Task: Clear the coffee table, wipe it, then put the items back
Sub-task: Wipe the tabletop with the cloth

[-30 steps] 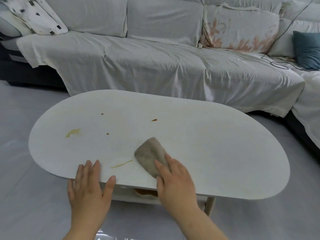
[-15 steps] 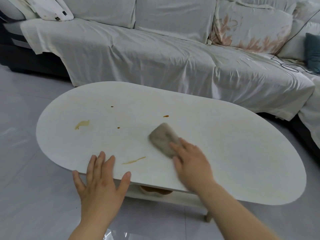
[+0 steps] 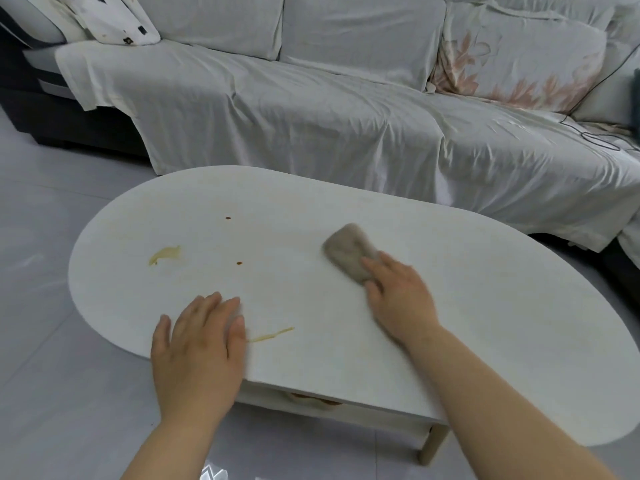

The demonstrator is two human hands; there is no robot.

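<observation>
Right fingers [image 3: 381, 268]: laid flat and close together on the near end of the cloth, pressing it down on the desk; nothing pinched that I could see.
Right hand [image 3: 398, 299]: palm down, blurred at the edges, forearm running in from the lower right corner.
Cloth [image 3: 349, 251]: a grey-brown folded pad, flat on the desk top a little right of centre, its far end free, its near end under the fingertips.
Left fingers [image 3: 214, 313]: slightly spread and straight, holding nothing, resting flat on the desk near its front edge.
Left hand [image 3: 197, 348]: palm down, heel over the front edge of the desk, forearm coming up from the bottom of the frame.
Yellow streak [image 3: 272, 336]: a thin smear just beside the left thumb, between the two hands.
Yellow blot [image 3: 164, 254]: a wider smear on the left part of the top, well apart from the cloth.
Brown spots: one [image 3: 228, 218] toward the far left side, another [image 3: 239, 263] nearer the middle, both left of the cloth.
Desk [image 3: 485, 306]: a white oval top, bare apart from the cloth and stains; a lower shelf [image 3: 346, 410] showed under the front edge with something brownish on it, too hidden to tell what.
Sofa [image 3: 311, 116]: behind the desk, draped in a pale sheet, with a floral cushion [image 3: 519, 57] at right and a spotted cushion [image 3: 114, 19] at left.
Floor [image 3: 52, 375]: pale grey tiles.
</observation>
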